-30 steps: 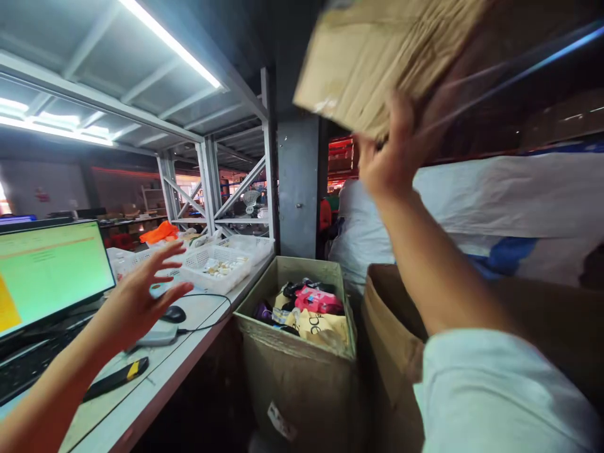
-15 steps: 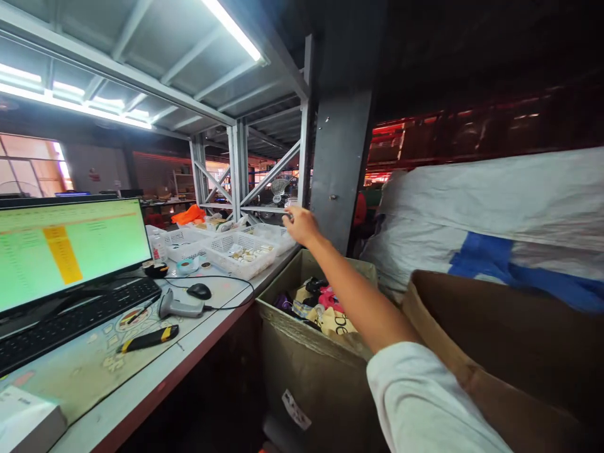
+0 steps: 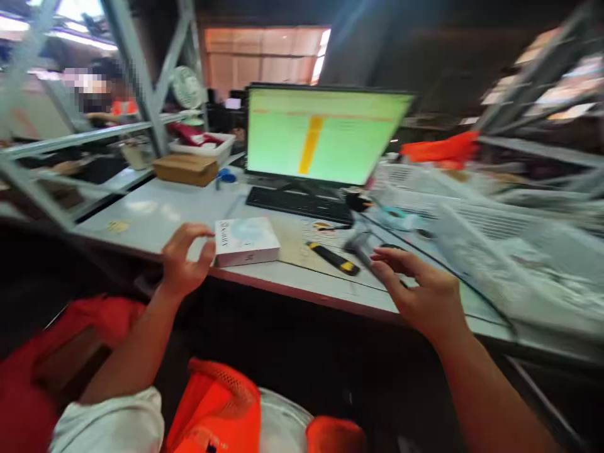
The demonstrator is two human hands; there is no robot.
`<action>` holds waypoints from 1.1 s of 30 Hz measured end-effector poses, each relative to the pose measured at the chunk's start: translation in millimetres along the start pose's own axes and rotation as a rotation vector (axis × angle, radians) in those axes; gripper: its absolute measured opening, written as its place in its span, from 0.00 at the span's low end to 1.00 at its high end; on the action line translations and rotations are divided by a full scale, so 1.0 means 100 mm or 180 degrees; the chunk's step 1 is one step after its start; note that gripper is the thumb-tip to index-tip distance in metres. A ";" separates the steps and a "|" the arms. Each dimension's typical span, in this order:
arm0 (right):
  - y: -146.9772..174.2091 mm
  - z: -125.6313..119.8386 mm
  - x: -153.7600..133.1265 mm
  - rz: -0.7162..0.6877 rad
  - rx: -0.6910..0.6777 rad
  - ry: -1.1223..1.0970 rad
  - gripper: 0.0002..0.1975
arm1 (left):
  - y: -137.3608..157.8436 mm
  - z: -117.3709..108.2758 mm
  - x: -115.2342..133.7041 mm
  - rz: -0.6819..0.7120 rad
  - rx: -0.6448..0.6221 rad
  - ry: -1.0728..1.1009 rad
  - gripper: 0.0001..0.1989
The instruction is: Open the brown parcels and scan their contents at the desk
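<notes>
A small white box point(image 3: 246, 241) with printed lettering lies at the front edge of the desk. My left hand point(image 3: 185, 259) is at its left end, thumb and fingers apart, the fingertips close to the box; whether they touch it I cannot tell. My right hand point(image 3: 423, 290) hovers over the front of the desk, thumb and fingers spread with nothing between them. Partly behind that hand are a grey handheld scanner point(image 3: 361, 246) and a black mouse point(image 3: 392, 247). A black and yellow utility knife point(image 3: 333, 258) lies between the box and the scanner.
Behind these stand a monitor point(image 3: 325, 135) and a black keyboard point(image 3: 298, 205). White plastic baskets point(image 3: 500, 226) fill the right side, with a cable running in front. A brown cardboard box point(image 3: 185, 168) sits at the back left. Metal shelf posts point(image 3: 136, 75) rise at the left.
My view has swung left from the bins to the desk. My right hand has come back from reaching out beside the baskets. My left hand has come into view beside the white box.
</notes>
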State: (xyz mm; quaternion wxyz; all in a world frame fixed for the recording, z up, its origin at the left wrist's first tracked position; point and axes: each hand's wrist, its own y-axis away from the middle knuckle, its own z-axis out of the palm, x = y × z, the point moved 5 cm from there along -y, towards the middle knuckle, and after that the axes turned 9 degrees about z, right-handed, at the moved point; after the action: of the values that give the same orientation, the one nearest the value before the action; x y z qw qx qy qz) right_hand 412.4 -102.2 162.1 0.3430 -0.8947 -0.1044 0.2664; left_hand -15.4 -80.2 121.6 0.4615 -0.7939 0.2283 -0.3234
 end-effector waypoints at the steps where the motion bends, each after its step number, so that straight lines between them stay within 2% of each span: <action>1: -0.05 0.29 -0.08 -0.0053 -0.0258 -0.0231 0.12 | 0.10 -0.02 -0.16 -0.0213 -0.0124 -0.0067 0.19; 2: -0.11 0.58 -0.18 -0.0078 -0.0520 -0.0452 0.14 | 0.20 0.01 -0.32 -0.0465 -0.0315 -0.0031 0.23; 4: -0.22 1.16 -0.36 0.0042 -0.0993 -0.0803 0.20 | 0.40 0.23 -0.56 -0.1009 -0.0828 0.0236 0.39; 7: -0.33 1.91 -0.53 0.0536 -0.1538 -0.1019 0.30 | 0.62 0.61 -0.69 -0.1468 -0.1373 0.0580 0.57; 9: -0.31 2.22 -0.60 0.0675 -0.1714 -0.0990 0.34 | 0.66 0.75 -0.65 -0.1551 -0.1411 0.0721 0.60; 11: -0.25 2.33 -0.62 0.0606 -0.1706 -0.0968 0.39 | 0.63 0.76 -0.57 -0.1580 -0.1401 0.0852 0.59; 14: -0.26 2.20 -0.46 0.0662 -0.1476 -0.1077 0.40 | 0.43 0.64 -0.43 -0.1355 -0.1608 0.0938 0.59; 17: -0.45 2.00 -0.16 0.1006 -0.1224 -0.1211 0.40 | 0.05 0.56 -0.30 -0.0561 -0.1851 0.0675 0.49; 19: -0.60 1.93 0.00 0.1356 -0.1157 -0.1347 0.42 | -0.25 0.62 -0.26 -0.0081 -0.1713 0.0497 0.40; 21: -0.70 1.90 0.09 0.1705 -0.1161 -0.1576 0.44 | -0.51 0.78 -0.26 0.0121 -0.1494 0.0675 0.38; 23: -0.74 1.84 0.11 0.1890 -0.1200 -0.1876 0.46 | -0.66 1.00 -0.31 -0.0021 -0.1370 0.1146 0.40; 26: -0.71 1.52 0.25 0.1896 -0.1086 -0.1893 0.44 | -0.67 1.28 -0.47 -0.0658 -0.0951 0.1738 0.38; 28: -0.65 1.18 0.53 0.1902 -0.0813 -0.1109 0.38 | -0.56 1.40 -0.60 -0.1073 -0.0526 0.1851 0.40; 30: -0.57 0.87 0.89 0.1920 -0.0655 0.0114 0.32 | -0.41 1.51 -0.71 -0.1444 -0.0204 0.1917 0.45; 33: -0.42 0.68 1.36 0.1899 -0.1007 0.1534 0.35 | -0.26 1.67 -0.78 -0.1801 0.0047 0.2051 0.47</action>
State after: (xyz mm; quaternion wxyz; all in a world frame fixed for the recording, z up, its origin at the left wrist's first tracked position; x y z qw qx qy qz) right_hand 488.7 17.2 93.1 0.1237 -0.9641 0.2032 0.1177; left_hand 53.9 81.1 60.3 0.2654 -0.6803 0.1317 -0.6704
